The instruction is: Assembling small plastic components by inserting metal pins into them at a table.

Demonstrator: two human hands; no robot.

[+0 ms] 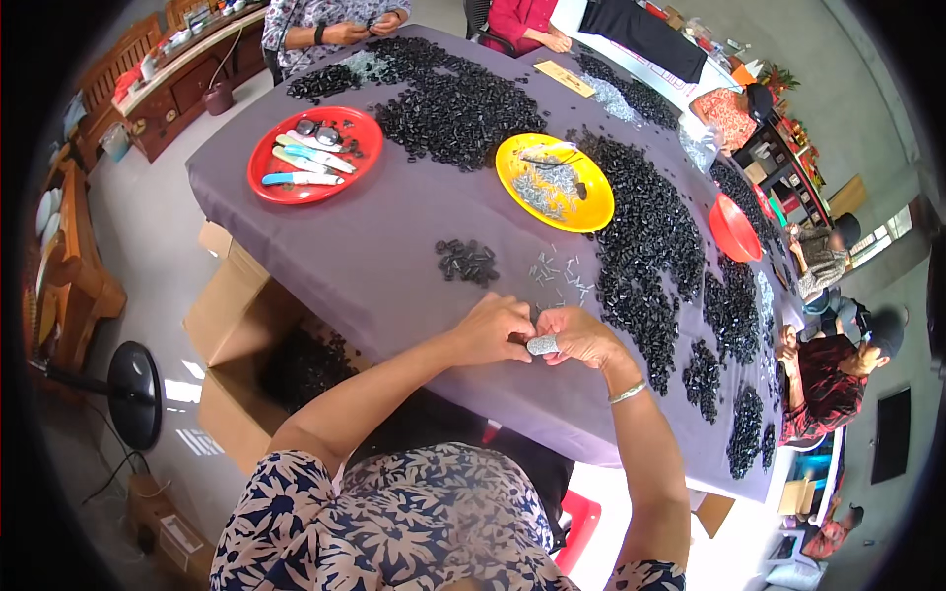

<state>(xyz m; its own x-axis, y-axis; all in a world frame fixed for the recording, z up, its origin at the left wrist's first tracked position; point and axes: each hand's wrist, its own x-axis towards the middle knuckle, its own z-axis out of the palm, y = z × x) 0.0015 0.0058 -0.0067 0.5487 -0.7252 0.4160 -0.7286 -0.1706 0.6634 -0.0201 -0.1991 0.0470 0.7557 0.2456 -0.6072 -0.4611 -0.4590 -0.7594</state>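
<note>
Close together over the near edge of the cloth-covered table (394,295), my left hand (493,329) and my right hand (583,338) meet fingertip to fingertip. Both have their fingers pinched, and whatever small piece lies between them is too hidden to make out. A grey, speckled covering (542,345) wraps what looks like my right thumb. Just beyond my left hand lies a small pile of short black plastic pieces (467,262). Thin, clear-grey pins (560,280) lie scattered beyond my right hand.
A yellow plate (597,209) holds more pins, and a red plate (367,177) holds knife-like tools. Large heaps of black pieces (448,108) spread across the table. A red bowl (734,229) stands at right. Several people sit around. An open cardboard box (236,320) stands below left.
</note>
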